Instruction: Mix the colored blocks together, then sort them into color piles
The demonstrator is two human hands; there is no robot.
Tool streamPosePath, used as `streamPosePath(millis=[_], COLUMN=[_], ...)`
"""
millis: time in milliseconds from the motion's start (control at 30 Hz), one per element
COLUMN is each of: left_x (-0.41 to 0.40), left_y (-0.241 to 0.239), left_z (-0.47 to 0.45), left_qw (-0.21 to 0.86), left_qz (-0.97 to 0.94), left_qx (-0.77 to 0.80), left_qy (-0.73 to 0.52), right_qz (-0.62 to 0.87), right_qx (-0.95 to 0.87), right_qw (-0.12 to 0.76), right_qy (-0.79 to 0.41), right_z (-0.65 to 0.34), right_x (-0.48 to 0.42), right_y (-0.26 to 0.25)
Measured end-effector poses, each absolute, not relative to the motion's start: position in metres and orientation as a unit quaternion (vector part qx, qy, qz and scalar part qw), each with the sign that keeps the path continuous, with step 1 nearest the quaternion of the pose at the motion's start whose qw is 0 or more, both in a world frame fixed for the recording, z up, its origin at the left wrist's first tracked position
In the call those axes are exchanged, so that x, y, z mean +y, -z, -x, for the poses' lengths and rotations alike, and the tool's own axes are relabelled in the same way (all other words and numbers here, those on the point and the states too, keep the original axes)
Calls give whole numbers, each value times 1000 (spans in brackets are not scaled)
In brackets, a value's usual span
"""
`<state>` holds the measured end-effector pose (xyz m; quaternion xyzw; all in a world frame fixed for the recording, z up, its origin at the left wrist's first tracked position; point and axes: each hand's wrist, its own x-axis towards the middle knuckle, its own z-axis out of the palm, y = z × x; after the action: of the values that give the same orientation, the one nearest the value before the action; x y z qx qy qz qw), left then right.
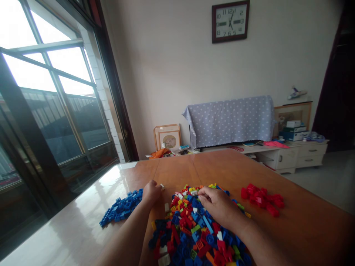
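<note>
A large mixed pile of plastic toy bricks (195, 229) in many colours lies on the wooden table in front of me. My left hand (151, 193) is closed to the left of the pile's far end, with a white toy brick (162, 186) at its fingertips. At the far part of the pile, my right hand (217, 205) has its fingers curled together among the bricks. Just beside those fingertips is another white brick (193, 192); whatever they pinch is hidden. A loose white brick (166, 207) rests on the table between my left hand and the pile.
Blue bricks (122, 207) form a heap on the left, and red bricks (262, 198) a smaller one on the right. The table (177, 170) reaches toward a low white cabinet (294, 157) and a cloth-covered object (230, 122) by the wall. Windows (66, 92) stand at left.
</note>
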<state>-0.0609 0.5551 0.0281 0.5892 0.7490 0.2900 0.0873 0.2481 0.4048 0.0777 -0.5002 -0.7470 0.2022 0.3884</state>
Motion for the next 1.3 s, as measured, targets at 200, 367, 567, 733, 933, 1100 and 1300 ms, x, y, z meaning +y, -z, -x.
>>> streamPosePath(millis=[200,367,567,733,933,1100,1300], left_x=[557,556,543,526,495,472,470], left_y=[-27,-27,-34,-47,-65,-71,-56], left_z=[64,63,59,56,45,39,39], left_qw=[81,81,71,113,269,327,295], left_qz=[-578,-573,-583,-608,-659,-688,-695], left_qx=[764,771,766,748,680,631,639], left_qy=[-277,-265,-261,-240,-175,-148,-148], right_qz=[500,498,501,506,501,500,500], right_qx=[-752,-753,-752,-752,-753,-754,-750], right_qw=[384,379,381,377,383,382,388], right_qy=[-192,-201,-197,-192,-186,-188,-194], right_z=[-249,-248,-249,-249,-249,-247,-247], right_x=[405,403,404,405,406,404,401], right_y=[-78,-80,-80,-77,-77,-78,-82])
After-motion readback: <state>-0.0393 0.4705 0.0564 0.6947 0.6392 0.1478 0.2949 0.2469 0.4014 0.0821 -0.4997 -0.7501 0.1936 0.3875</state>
